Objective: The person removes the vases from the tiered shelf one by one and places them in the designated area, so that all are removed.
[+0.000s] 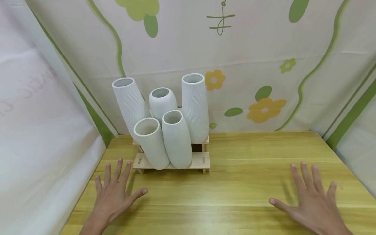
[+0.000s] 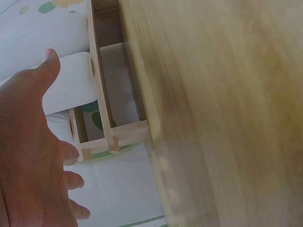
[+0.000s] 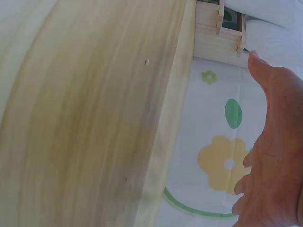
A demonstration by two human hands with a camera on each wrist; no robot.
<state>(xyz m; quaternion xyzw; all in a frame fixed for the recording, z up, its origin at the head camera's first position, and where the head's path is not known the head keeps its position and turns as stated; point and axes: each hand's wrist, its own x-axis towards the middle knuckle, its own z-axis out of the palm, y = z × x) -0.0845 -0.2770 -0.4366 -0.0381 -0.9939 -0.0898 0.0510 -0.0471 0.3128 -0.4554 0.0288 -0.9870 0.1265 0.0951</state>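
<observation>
Five white vases (image 1: 177,143) fill a wooden stand (image 1: 196,160), two on its lower step, three behind, probably tiered so each shows. The left hand (image 1: 112,195) is before the stand's left end, the right hand (image 1: 315,202) well to its right; fingers spread, grasping nothing. The stand's small marks are illegible.

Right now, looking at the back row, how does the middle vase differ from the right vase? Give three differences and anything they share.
Height: the right vase rises higher than the middle vase.
Surface: wavy ridges run over the right vase, while the visible part of the middle vase looks smooth.
Shape: the middle vase has rounded shoulders that narrow at the top; the right vase has fairly straight sides.
Shared: both are white and open at the top.
</observation>
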